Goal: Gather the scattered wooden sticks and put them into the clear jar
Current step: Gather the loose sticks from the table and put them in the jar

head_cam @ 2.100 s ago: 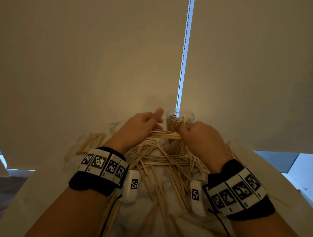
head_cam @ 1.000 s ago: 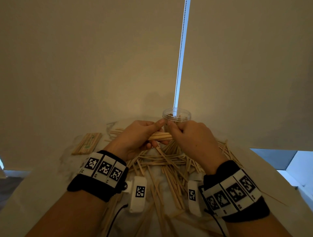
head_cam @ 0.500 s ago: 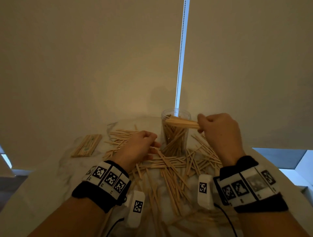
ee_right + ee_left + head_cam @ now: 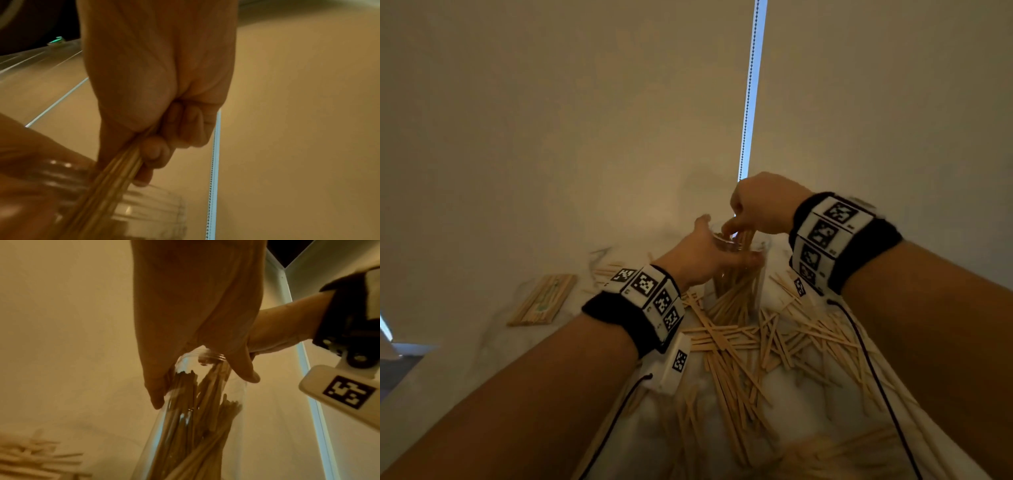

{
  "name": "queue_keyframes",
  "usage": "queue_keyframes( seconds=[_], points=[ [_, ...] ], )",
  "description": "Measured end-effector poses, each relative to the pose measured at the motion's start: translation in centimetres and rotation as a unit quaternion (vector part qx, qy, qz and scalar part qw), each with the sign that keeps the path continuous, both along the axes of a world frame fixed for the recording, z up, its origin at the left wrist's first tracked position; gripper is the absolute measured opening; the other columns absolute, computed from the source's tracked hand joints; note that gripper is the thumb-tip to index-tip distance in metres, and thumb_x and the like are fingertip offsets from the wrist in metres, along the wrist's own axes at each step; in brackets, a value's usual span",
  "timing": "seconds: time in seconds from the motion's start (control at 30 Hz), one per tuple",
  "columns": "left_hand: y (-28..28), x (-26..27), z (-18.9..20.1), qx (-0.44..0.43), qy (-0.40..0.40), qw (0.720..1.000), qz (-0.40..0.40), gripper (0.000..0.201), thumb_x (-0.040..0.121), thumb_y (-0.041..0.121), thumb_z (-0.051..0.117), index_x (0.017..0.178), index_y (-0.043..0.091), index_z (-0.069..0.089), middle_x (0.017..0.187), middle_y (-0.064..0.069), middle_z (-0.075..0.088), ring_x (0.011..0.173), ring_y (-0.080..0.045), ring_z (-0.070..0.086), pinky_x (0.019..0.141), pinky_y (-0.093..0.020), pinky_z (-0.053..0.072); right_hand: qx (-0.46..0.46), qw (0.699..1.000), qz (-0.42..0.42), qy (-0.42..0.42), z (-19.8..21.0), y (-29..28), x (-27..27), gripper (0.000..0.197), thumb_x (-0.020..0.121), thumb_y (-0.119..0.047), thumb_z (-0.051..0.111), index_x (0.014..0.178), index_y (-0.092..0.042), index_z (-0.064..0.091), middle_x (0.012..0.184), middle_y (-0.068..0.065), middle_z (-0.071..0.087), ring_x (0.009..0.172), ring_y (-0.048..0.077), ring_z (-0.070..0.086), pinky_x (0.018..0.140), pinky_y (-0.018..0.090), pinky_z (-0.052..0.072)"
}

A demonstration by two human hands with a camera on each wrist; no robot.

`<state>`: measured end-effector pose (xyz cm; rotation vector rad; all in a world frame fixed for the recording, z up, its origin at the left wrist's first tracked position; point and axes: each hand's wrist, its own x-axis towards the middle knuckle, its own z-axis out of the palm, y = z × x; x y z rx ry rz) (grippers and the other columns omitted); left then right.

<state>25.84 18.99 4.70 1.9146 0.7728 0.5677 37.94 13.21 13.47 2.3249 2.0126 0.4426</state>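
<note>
Overhead, right hand (image 4: 763, 205) bent down, grip pinching a stick bundle (image 4: 115, 175) into the jar (image 4: 197, 402); left hand (image 4: 702, 253) wrapped round its neck.

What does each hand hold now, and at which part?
Left hand grips the clear jar around its rim. Right hand pinches a bundle of wooden sticks at its upper end.

Jar (image 4: 736, 284) mouth blocked — both hands; sticks (image 4: 774, 339) crowd its base.
</note>
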Motion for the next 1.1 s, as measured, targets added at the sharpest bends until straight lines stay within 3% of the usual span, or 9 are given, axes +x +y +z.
queue_keyframes(
  seconds=[0.13,0.33,0.5,0.6,0.73,0.83,0.9,1.0,1.1],
  points=[
    [0.1,0.0,-0.7,0.017,0.009,1.000,0.003,0.119,0.070,0.042,0.088,0.155,0.008,0.011,0.125,0.002,0.065,0.108,-0.011,0.061,0.085,-0.023,0.048,-0.080,0.997,0.000,0.000,-0.9,1.1,-0.7,0.026,0.089,-0.033,0.067,0.092,-0.009,0.074,0.089,0.005,0.071,0.084,0.021,0.065,0.072,0.030,0.051],
    [-0.1,-0.3,-0.5,0.072,0.031,0.997,0.001,0.105,0.080,0.043,0.081,0.155,0.009,0.016,0.141,-0.004,0.052,0.104,-0.007,0.048,0.069,-0.011,0.038,-0.035,0.995,-0.015,-0.089,-1.0,1.6,-0.6,0.012,0.091,-0.017,0.063,0.091,-0.009,0.071,0.086,0.005,0.069,0.087,0.023,0.065,0.080,0.033,0.055],
    [0.4,-0.3,-0.7,0.085,0.025,0.996,-0.007,0.104,0.078,0.042,0.082,0.153,0.008,0.018,0.130,0.001,0.057,0.095,-0.002,0.052,0.061,-0.006,0.036,-0.040,0.996,-0.081,0.013,-1.1,2.4,0.7,0.037,0.088,-0.037,0.067,0.066,-0.009,0.058,0.065,0.001,0.054,0.071,0.022,0.055,0.059,0.028,0.039],
    [0.7,-0.2,-1.0,0.087,0.033,0.996,-0.011,0.098,0.078,0.041,0.082,0.149,0.009,0.023,0.107,0.013,0.054,0.082,0.006,0.051,0.062,-0.009,0.038,0.038,0.992,-0.100,0.067,-1.1,2.3,0.9,0.040,0.090,-0.030,0.062,0.061,-0.006,0.051,0.060,0.003,0.046,0.056,0.017,0.046,0.048,0.026,0.028],
    [0.7,-0.2,-1.0,0.088,0.012,0.996,-0.018,0.085,0.079,0.034,0.083,0.142,0.010,0.031,0.100,0.014,0.056,0.084,0.003,0.055,0.061,-0.010,0.042,-0.005,0.995,-0.061,0.078,-1.7,1.9,-0.1,0.035,0.098,-0.035,0.053,0.093,-0.002,0.065,0.091,0.009,0.064,0.081,0.024,0.058,0.067,0.029,0.041],
    [0.9,-0.2,-1.2,0.113,-0.027,0.992,-0.053,0.036,0.080,0.012,0.083,0.103,0.019,0.056,0.099,0.001,0.067,0.084,-0.001,0.065,0.065,-0.011,0.051,-0.067,0.989,-0.049,0.120,-1.7,1.6,-1.7,0.030,0.103,-0.021,0.044,0.110,-0.001,0.066,0.110,0.013,0.068,0.093,0.027,0.063,0.077,0.029,0.044],
    [1.3,0.0,-1.2,0.108,-0.034,0.991,-0.074,0.028,0.077,0.009,0.083,0.094,0.019,0.064,0.090,0.000,0.070,0.076,0.004,0.067,0.067,-0.013,0.054,-0.099,0.993,-0.039,0.057,-1.6,1.0,-2.2,0.030,0.101,-0.017,0.046,0.115,-0.002,0.067,0.111,0.011,0.069,0.101,0.027,0.066,0.087,0.028,0.049],
    [2.9,0.2,-2.3,0.101,0.013,0.994,-0.045,0.088,0.059,0.048,0.090,0.127,0.005,0.055,0.103,-0.002,0.071,0.084,-0.011,0.067,0.064,-0.029,0.057,-0.027,0.993,-0.039,0.106,-0.8,-0.1,-3.1,0.029,0.098,-0.019,0.049,0.112,-0.003,0.069,0.107,0.009,0.068,0.104,0.029,0.064,0.087,0.033,0.051],
    [1.2,-1.3,-2.0,0.114,0.070,0.990,-0.037,0.117,0.057,0.060,0.089,0.148,0.016,0.031,0.135,0.003,0.056,0.117,-0.013,0.058,0.095,-0.035,0.051,0.077,0.986,-0.035,0.141,-0.2,-1.9,-3.5,0.035,0.099,-0.025,0.043,0.105,-0.002,0.068,0.109,0.013,0.067,0.098,0.031,0.062,0.080,0.034,0.049]
  ],
)
